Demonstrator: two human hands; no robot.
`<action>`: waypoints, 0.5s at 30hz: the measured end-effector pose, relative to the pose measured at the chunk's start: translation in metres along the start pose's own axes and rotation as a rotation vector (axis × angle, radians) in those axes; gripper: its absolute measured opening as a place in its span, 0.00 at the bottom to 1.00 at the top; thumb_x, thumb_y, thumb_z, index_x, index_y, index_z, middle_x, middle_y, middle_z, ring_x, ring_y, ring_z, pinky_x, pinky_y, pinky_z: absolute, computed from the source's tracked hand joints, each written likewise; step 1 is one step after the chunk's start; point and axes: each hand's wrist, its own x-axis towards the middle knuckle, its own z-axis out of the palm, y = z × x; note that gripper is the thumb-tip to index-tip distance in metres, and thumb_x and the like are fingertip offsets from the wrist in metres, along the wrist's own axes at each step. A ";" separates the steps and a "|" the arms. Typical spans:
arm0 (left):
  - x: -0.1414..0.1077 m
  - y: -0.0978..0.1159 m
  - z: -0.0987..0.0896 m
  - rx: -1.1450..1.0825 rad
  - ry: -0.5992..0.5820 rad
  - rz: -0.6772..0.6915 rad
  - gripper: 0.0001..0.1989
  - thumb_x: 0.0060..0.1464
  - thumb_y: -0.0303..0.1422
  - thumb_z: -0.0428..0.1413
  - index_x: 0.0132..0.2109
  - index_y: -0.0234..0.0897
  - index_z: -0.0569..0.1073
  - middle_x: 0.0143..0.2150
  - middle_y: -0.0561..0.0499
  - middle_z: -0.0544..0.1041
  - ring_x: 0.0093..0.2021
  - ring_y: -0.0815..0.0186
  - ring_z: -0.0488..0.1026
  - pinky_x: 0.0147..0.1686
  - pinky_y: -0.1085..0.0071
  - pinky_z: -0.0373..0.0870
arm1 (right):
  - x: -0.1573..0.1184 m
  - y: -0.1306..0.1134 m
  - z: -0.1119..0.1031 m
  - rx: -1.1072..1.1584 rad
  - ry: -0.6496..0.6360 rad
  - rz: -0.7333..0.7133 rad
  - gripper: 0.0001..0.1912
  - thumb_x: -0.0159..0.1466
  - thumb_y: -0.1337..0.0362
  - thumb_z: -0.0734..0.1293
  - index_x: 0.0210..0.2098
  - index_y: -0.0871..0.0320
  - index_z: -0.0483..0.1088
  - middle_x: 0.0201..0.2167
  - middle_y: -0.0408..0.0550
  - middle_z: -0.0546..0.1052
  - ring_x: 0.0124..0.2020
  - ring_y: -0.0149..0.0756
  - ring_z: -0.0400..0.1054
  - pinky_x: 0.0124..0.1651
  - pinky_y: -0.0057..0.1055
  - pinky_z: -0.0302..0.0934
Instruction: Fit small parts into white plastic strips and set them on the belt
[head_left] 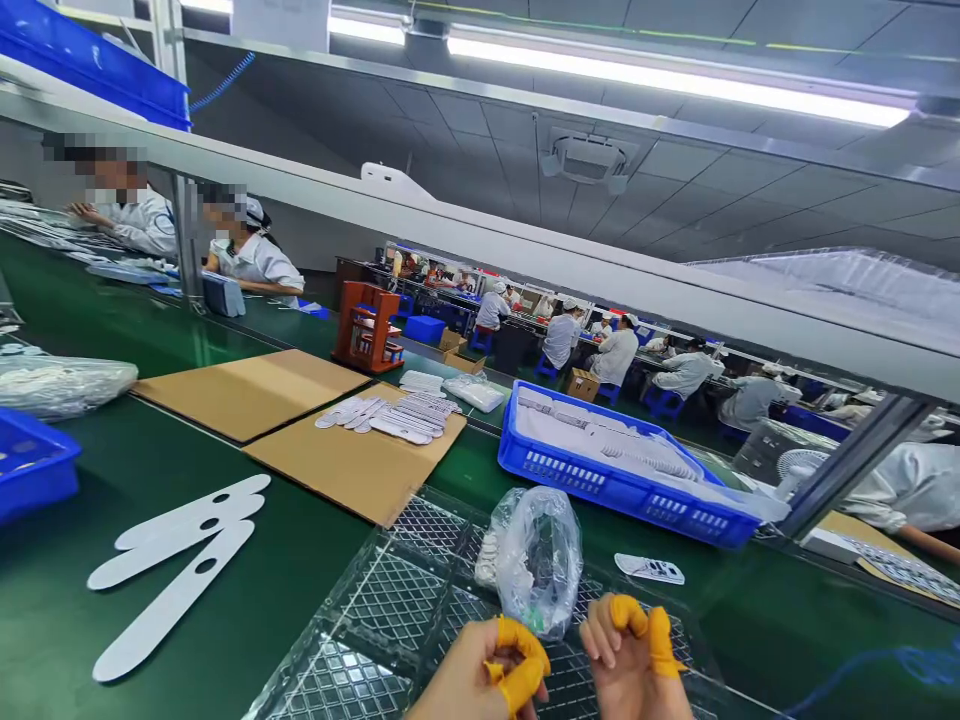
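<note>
Yellow finger cots cover the thumb and index finger of each hand. My left hand (pixel 487 672) is closed in a pinch at the bottom middle, and whatever may be between its fingertips is too small to make out. To its right, my right hand (pixel 634 660) is raised with thumb and index finger apart, the other fingers loosely curled, and nothing visible in it. Just beyond both hands stands an open clear plastic bag (pixel 551 560) with small pale pieces beside or inside it. Beneath lies a clear tray with a crosshatched grid (pixel 390 600). A white slotted panel (pixel 649 569) rests past my right hand.
Three long white strips (pixel 176 570) lie at left by a blue bin (pixel 37 470). Cardboard sheets (pixel 360 470) carry stacked white panels (pixel 409 415). A blue crate (pixel 600 480) and red rack (pixel 367 328) stand farther back. A metal post (pixel 862 465) rises at right; co-workers sit beyond.
</note>
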 end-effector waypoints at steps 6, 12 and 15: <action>-0.009 0.009 0.011 -0.145 -0.057 0.010 0.22 0.39 0.48 0.59 0.28 0.30 0.71 0.25 0.52 0.72 0.26 0.76 0.66 0.28 0.77 0.57 | -0.014 0.032 0.023 0.019 -0.304 -0.108 0.24 0.60 0.44 0.52 0.23 0.54 0.68 0.16 0.37 0.56 0.14 0.25 0.42 0.18 0.24 0.51; -0.009 -0.007 0.008 -0.189 -0.022 -0.042 0.18 0.36 0.44 0.63 0.25 0.30 0.71 0.24 0.52 0.73 0.25 0.74 0.66 0.28 0.76 0.58 | -0.026 0.025 0.041 0.029 -0.290 0.033 0.20 0.58 0.45 0.58 0.23 0.52 0.69 0.16 0.36 0.55 0.16 0.26 0.42 0.21 0.24 0.54; -0.009 -0.006 0.008 -0.269 -0.041 -0.061 0.15 0.36 0.38 0.64 0.26 0.30 0.71 0.22 0.53 0.72 0.23 0.75 0.65 0.27 0.76 0.58 | -0.032 0.025 0.048 0.023 -0.205 0.011 0.21 0.58 0.45 0.58 0.22 0.53 0.68 0.17 0.37 0.59 0.16 0.26 0.45 0.22 0.25 0.56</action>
